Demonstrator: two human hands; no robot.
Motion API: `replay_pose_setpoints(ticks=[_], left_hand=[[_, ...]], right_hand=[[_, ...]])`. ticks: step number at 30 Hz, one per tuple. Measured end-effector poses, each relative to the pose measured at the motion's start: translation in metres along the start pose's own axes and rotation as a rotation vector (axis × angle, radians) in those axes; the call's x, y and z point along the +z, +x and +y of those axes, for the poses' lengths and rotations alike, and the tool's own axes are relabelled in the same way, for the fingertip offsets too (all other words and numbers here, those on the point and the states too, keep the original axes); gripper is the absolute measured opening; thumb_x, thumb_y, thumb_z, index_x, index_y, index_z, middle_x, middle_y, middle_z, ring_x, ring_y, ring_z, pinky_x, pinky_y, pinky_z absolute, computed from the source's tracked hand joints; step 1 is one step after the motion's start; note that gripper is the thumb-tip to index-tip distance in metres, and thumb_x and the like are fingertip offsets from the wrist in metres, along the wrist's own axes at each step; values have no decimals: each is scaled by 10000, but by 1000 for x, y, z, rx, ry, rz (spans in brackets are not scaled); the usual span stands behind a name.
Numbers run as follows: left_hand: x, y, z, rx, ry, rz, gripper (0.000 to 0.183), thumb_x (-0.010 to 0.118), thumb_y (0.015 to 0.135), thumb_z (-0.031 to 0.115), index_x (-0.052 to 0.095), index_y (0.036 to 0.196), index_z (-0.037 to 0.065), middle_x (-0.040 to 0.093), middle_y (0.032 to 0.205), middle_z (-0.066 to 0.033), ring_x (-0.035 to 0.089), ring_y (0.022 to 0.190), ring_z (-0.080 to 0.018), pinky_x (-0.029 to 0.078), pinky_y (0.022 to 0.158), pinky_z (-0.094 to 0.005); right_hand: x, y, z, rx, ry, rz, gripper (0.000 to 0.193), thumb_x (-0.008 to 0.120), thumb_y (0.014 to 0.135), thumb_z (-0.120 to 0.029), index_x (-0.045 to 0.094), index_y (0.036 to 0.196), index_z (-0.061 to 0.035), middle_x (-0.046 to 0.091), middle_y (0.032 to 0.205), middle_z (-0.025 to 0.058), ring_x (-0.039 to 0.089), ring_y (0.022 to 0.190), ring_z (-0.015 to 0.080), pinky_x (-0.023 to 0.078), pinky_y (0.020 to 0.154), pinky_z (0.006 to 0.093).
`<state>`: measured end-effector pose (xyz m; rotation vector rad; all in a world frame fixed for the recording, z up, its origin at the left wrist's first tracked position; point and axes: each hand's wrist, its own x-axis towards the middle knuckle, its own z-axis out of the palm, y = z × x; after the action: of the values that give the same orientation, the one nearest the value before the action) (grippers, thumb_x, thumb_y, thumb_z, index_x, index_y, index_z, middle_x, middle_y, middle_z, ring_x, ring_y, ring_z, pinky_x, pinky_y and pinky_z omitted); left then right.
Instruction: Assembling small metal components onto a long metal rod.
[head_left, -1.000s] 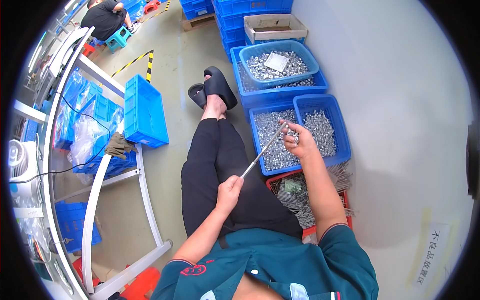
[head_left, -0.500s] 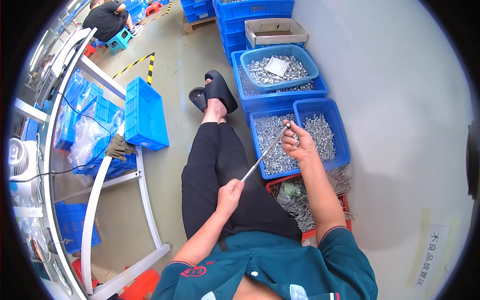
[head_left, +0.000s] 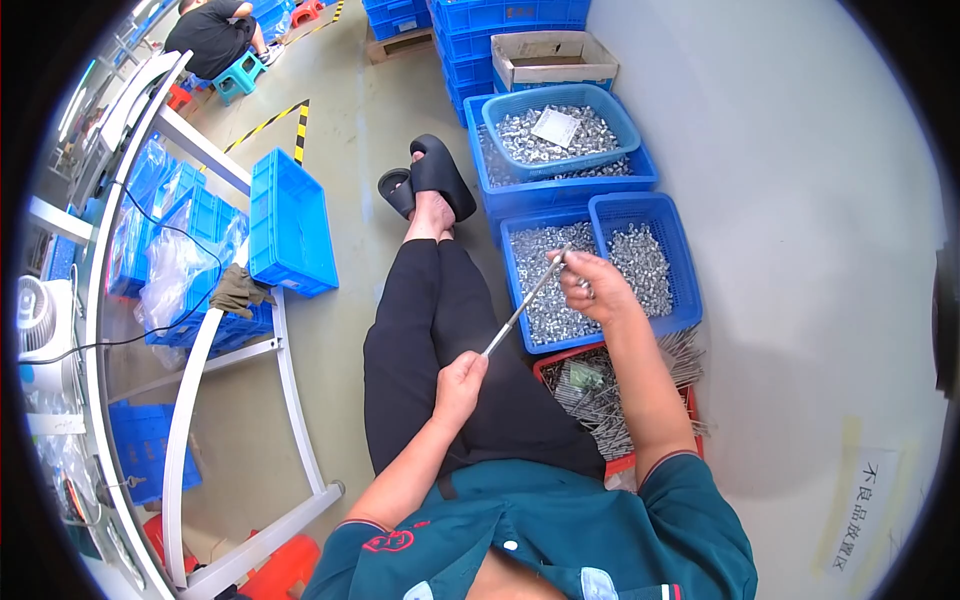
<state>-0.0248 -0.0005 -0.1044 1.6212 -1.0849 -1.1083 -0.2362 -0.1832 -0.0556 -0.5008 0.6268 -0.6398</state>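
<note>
A thin metal rod (head_left: 522, 311) slants up over my lap, its lower end gripped in the closed fist of my left hand (head_left: 461, 388). My right hand (head_left: 600, 287) pinches at the rod's upper end with thumb and forefinger. Its other fingers curl around several small silver metal fittings, partly hidden. Beneath that hand is a blue bin (head_left: 519, 290) filled with similar fittings, and a blue basket (head_left: 688, 290) of more fittings sits in its right side. Nearer me, a red crate (head_left: 621, 465) holds many loose metal rods (head_left: 602, 410).
Farther back, a light-blue basket (head_left: 630, 130) of fittings rests on another blue bin (head_left: 490, 200). A white wall (head_left: 790, 250) borders the right. At left stand a white metal frame (head_left: 190, 440) and a tilted blue crate (head_left: 292, 220). A person (head_left: 213, 40) sits far left.
My right fingers have shifted slightly left and down at the rod's upper end; the bright fitting visible there before no longer shows clearly. My left hand keeps its grip, nearly still.
</note>
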Motion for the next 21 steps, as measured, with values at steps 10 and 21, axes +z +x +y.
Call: replay_pose_setpoints(ticks=[10,21], left_hand=[[1,4,-3,-37,-90,0,278,532,905,206,519,706,11,393,557,33,347,550,-43,317,488,-238],[-1,0,-3,-42,-95,-25,253,535,904,200,539,735,12,413,574,37,361,565,-39,329,506,-226]], right_hand=[[12,-1,40,140,-539,132,259,585,851,-183,602,1045,-12,484,627,-9,358,439,34,221,376,180],[-50,10,37,30,284,169,267,513,871,-153,520,1087,3,528,825,72,408,520,69,275,365,168]])
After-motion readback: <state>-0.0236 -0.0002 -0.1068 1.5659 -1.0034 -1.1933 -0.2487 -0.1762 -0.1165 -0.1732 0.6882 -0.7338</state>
